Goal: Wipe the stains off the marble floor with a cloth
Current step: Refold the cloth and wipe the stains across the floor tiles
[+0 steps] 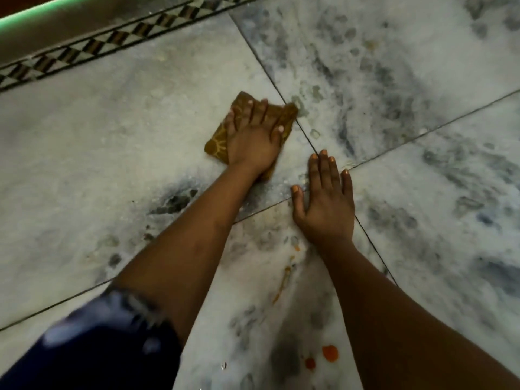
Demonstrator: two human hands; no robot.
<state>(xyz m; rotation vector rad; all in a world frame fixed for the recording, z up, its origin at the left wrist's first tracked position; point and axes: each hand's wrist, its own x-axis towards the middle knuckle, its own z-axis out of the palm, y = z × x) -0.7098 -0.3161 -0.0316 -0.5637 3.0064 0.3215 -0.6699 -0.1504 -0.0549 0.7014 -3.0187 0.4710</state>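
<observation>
My left hand (250, 136) pressed flat, fingers straight, on the brown cloth (218, 144); my right hand (323, 198) lay released on the marble floor (112, 122) beyond orange stains (329, 353).

A left hand (251, 136) presses flat on a folded brown cloth (222, 142) on the marble floor (112, 122); just right of it, the right hand (323, 204) rests palm-down. Orange stains (329, 353) lie nearer the person.

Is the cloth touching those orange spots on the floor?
Apart. The head view shows the cloth under the left hand, with bare marble floor between it and the orange spots lying nearer the camera.
</observation>
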